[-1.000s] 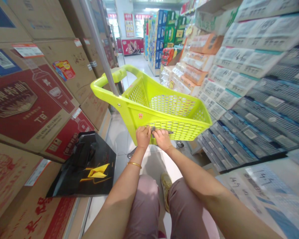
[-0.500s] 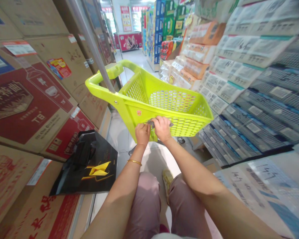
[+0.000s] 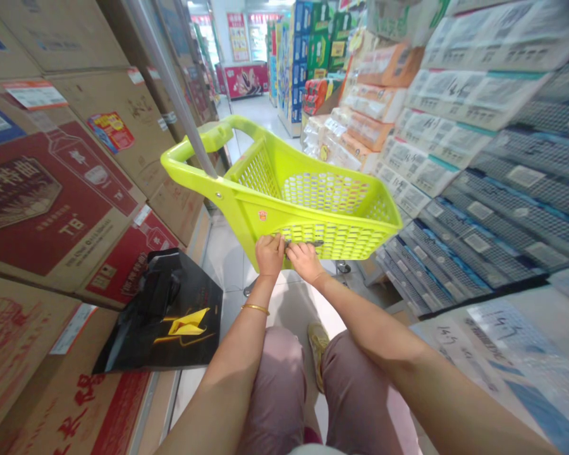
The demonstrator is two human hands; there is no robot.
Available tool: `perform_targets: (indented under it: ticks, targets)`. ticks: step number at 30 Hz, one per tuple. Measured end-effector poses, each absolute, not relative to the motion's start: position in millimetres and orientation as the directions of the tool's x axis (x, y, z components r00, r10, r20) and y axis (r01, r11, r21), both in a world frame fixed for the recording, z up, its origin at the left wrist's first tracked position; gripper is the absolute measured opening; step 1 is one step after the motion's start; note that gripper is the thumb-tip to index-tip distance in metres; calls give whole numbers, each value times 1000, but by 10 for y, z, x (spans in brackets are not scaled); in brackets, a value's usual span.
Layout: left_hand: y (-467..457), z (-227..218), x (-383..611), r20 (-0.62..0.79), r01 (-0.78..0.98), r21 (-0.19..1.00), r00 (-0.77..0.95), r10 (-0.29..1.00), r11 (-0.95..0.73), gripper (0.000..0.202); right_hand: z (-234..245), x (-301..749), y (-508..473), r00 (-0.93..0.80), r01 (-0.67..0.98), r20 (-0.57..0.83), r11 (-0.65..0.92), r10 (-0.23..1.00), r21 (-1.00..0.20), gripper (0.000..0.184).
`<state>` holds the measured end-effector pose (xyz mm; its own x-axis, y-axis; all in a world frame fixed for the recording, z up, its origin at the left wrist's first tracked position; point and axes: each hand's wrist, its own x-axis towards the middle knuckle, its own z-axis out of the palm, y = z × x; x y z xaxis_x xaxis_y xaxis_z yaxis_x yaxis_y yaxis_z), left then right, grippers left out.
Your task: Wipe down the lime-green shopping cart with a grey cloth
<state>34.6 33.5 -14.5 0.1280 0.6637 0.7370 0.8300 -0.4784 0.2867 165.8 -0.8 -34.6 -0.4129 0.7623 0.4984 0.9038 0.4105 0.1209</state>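
Observation:
A lime-green plastic shopping cart [image 3: 265, 212] stands in the aisle in front of me, its basket showing nothing inside. My left hand [image 3: 269, 254] and my right hand [image 3: 305, 260] press side by side against the cart's near perforated wall. Both have their fingers curled round a small dark grey thing [image 3: 302, 243] that pokes out to the right against the mesh; I cannot make out what it is. A gold bangle [image 3: 255, 308] circles my left wrist. My knees in mauve trousers show below.
Stacked cardboard cartons [image 3: 61, 189] line the left side, with a black bag with a yellow mark [image 3: 171, 316] leaning on them. Packaged goods [image 3: 478, 158] fill the shelves on the right. A grey pole [image 3: 171, 82] rises beside the cart handle. The tiled aisle [image 3: 260, 114] runs ahead.
Both hands rose along the cart wall half a second ago, then dropped back lower on the mesh. The cart stays in about the same place.

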Motion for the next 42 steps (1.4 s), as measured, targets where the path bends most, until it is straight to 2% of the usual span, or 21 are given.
perform_targets:
  ticks: [7,10,19,27,34,38,42]
  targets:
    - [341,-181,325,733,816,303,131,668,-492,37,80,1648,61,-113,971,742,232,660,-60,30]
    - [344,-190,315,716,813,316,134,685,-489,35,71,1667,80,-141,967,738,253,659,-40,29]
    - [296,-229,343,711,835,316,105,695,-450,35,-340,1730,18,-331,935,578,343,746,92,29]
    - [42,-410,243,713,843,330,73,697,-425,30,-258,1736,-45,-327,930,504,367,799,22,26]
    - [98,-447,390,589,861,339,121,799,-380,28,-55,1738,-63,-227,923,627,370,746,-107,24]
    - [155,-387,486,536,889,339,85,840,-307,24,122,1710,-59,-164,932,715,344,680,-113,26]
    - [222,-371,516,542,897,352,39,839,-269,25,145,1683,26,-181,939,714,334,676,-79,28]
